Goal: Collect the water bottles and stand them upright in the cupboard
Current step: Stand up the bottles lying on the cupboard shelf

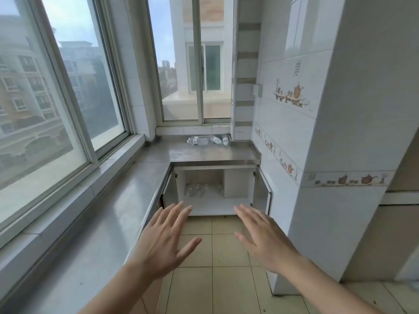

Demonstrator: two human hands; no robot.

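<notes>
At far left we note a large window [56, 98] above a long steel countertop [108, 214] that runs forward and turns right at the corner.

Our left hand [165, 241] is raised over the floor tiles [217, 257], back of the hand up, fingers straight and spread, thumb out to the right; it holds nothing and touches nothing.

Ahead, on the far section of counter under the smaller window [195, 64], we see a cluster of clear water bottles [207, 140] lying on their sides, close against each other near the back edge; exact count unclear at this range.

Below that counter the cupboard [215, 205] stands with both doors swung open. Inside, on its white floor toward the left rear, is a group of clear bottles [199, 189]; too blurred for us to tell number or whether upright.

Our right hand [265, 241] mirrors the left: fingers extended and slightly apart, empty, well apart from the cupboard.

At right, a white tiled wall [340, 132] with a teapot-pattern border.
</notes>
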